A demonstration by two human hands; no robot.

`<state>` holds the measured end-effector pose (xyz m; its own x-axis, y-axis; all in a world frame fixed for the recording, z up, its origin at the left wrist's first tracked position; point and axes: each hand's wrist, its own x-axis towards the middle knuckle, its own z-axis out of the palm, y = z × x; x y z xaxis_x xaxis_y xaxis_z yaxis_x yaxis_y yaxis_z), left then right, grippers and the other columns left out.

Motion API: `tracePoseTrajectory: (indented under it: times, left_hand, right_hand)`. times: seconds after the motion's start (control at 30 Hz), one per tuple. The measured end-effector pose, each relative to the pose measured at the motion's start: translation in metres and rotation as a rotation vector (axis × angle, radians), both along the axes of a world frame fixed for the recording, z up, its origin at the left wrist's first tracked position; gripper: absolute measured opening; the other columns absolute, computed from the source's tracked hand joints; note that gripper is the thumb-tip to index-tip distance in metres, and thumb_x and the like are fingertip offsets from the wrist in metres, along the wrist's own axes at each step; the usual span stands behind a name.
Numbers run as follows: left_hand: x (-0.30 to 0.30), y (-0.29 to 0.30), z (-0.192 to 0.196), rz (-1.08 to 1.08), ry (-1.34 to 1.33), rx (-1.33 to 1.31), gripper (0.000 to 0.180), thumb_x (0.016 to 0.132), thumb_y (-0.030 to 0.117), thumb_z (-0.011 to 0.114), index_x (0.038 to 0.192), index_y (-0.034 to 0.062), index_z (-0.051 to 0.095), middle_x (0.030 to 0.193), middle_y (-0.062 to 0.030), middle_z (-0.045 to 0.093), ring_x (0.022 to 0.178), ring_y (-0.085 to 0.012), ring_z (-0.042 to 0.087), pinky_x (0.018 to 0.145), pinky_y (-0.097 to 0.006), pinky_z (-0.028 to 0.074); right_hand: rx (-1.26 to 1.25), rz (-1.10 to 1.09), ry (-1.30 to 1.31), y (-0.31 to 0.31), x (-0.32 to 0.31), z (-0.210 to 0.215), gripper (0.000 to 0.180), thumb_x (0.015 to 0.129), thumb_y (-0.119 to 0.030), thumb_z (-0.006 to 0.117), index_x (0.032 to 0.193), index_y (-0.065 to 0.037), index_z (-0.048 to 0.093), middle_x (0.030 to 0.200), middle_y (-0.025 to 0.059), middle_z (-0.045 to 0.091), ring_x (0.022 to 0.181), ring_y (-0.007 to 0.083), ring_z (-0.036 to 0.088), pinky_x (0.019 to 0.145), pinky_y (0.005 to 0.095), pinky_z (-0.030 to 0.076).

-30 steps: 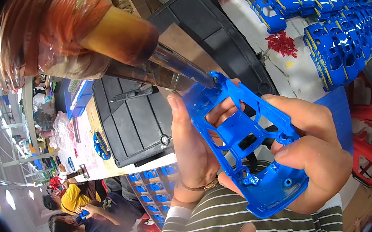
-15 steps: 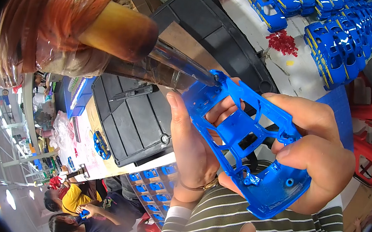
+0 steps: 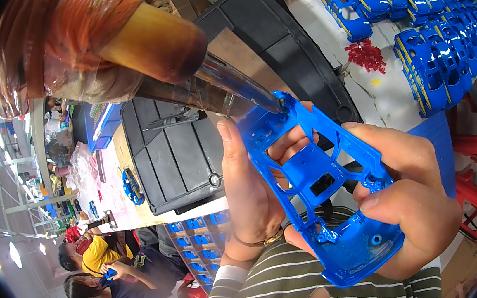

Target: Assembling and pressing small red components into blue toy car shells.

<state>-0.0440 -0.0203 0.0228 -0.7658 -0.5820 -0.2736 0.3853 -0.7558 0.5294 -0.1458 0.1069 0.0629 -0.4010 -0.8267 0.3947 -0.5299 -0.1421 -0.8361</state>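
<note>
A blue toy car body shell (image 3: 325,169) lies hollow side up between my hands, showing window openings and small screw posts. My left hand (image 3: 254,192) supports its far left end, the thumb upright beside the edge and fingertips showing through an opening. My right hand (image 3: 415,195) grips the right side, thumb and fingers bent over the rim. A fixed heating tool (image 3: 154,39), like a large soldering iron with a tape-wrapped handle, reaches in from the upper left. Its metal rod (image 3: 240,83) ends at the shell's far corner post; touching or just above, I cannot tell.
Behind the shell lies a black plastic crate lid (image 3: 182,154). Rows of blue car shells (image 3: 436,68) and a pile of small red pieces (image 3: 367,56) are on the white table. Red stools (image 3: 474,170) stand at right. Two co-workers (image 3: 124,277) sit at lower left by a tray of shells (image 3: 198,240).
The whole view has shifted slightly, with the shell and both hands a little farther right and lower. My grip and the rod's place at the corner look the same.
</note>
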Motion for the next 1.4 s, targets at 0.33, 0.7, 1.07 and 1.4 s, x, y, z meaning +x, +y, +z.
tracePoseTrajectory:
  times: [0.33, 0.7, 1.07, 1.4]
  left_hand:
    - [-0.001, 0.0, -0.001, 0.004, 0.047, 0.065, 0.072, 0.088, 0.06, 0.033, 0.119, -0.0039, 0.044, 0.107, -0.02, 0.058, 0.086, -0.0222, 0.06, 0.073, -0.029, 0.052]
    - [-0.01, 0.0, -0.002, -0.017, -0.185, -0.219, 0.067, 0.091, 0.055, 0.032, 0.119, -0.0041, 0.044, 0.112, -0.0207, 0.057, 0.094, -0.0229, 0.061, 0.082, -0.033, 0.051]
    - [-0.017, 0.019, -0.003, 0.026, -0.33, -0.253, 0.059, 0.09, 0.054, 0.04, 0.121, 0.004, 0.048, 0.119, -0.0181, 0.054, 0.088, -0.0222, 0.06, 0.074, -0.037, 0.053]
    - [-0.018, 0.034, -0.012, -0.045, -0.261, -0.188, 0.062, 0.092, 0.051, 0.037, 0.119, -0.0034, 0.047, 0.12, -0.0193, 0.053, 0.095, -0.0242, 0.06, 0.081, -0.038, 0.052]
  right_hand:
    - [0.101, 0.062, 0.015, 0.007, -0.009, 0.003, 0.061, 0.054, -0.012, 0.088, 0.092, -0.012, 0.041, 0.117, 0.0258, 0.047, 0.089, 0.0241, 0.058, 0.066, 0.0285, 0.048]
    - [0.028, 0.013, 0.011, 0.0, -0.012, -0.01, 0.058, 0.054, -0.012, 0.087, 0.092, -0.009, 0.043, 0.108, 0.0252, 0.053, 0.089, 0.0269, 0.06, 0.068, 0.0306, 0.049]
    - [-0.1, -0.247, 0.027, 0.001, 0.004, -0.02, 0.056, 0.055, -0.016, 0.087, 0.088, -0.005, 0.043, 0.107, 0.0273, 0.053, 0.091, 0.0316, 0.06, 0.073, 0.0364, 0.051]
    - [-0.015, -0.121, 0.181, 0.019, -0.013, -0.017, 0.055, 0.054, -0.015, 0.087, 0.087, -0.004, 0.043, 0.104, 0.0272, 0.056, 0.092, 0.0324, 0.06, 0.073, 0.0362, 0.051]
